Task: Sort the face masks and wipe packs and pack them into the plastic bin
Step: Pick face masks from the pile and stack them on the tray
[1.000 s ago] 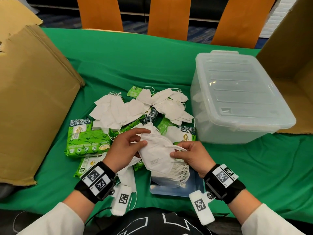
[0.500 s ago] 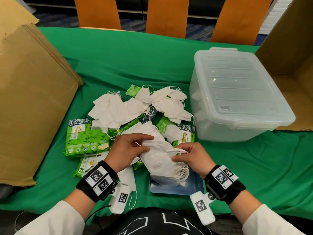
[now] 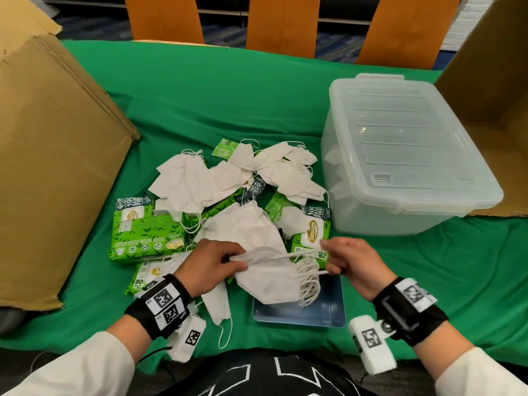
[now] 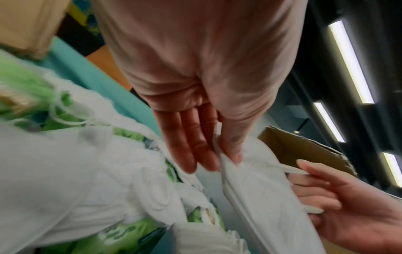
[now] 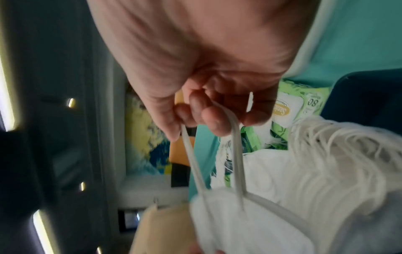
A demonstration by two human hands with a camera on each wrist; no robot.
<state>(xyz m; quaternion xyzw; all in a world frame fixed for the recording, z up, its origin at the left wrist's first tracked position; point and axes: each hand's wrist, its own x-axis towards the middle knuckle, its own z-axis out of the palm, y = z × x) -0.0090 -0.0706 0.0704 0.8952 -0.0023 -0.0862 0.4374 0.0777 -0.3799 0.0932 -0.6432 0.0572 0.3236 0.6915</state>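
Though the mask point(image 3: 257, 261) weighs next to nothing, it is limp and floppy, so the person has it at two places: the left hand point(image 3: 211, 267) pinches the folded edge between thumb and fingers, and the right hand point(image 3: 351, 261) has its fingers curled round the ear loop point(image 3: 303, 254), drawn taut between the two. The mask hangs just above a stack point(image 3: 280, 284) of like masks that sits on a blue tray point(image 3: 328, 312) at the near edge of the worktop point(image 3: 228, 104). I would judge the cloth body the safer hold; the loop stretches and, from the tangle of cords at the stack's right side, snags easily on its neighbours. The wipe packs point(image 3: 148, 232) beside it look heavier and slick in their wrappers, better taken across the body with a full hand. More masks point(image 3: 200, 181) lie heaped over the packs toward the middle. The bin point(image 3: 405, 155) stands to the right, near the pile, and its lid seems to be on, though through the clear plastic I cannot be sure. Open green cloth lies beyond the pile and in front of the bin; a cardboard box point(image 3: 51, 155) hems in the left, another point(image 3: 497, 81) crowds behind the bin on the right, so the free path runs straight across the front.
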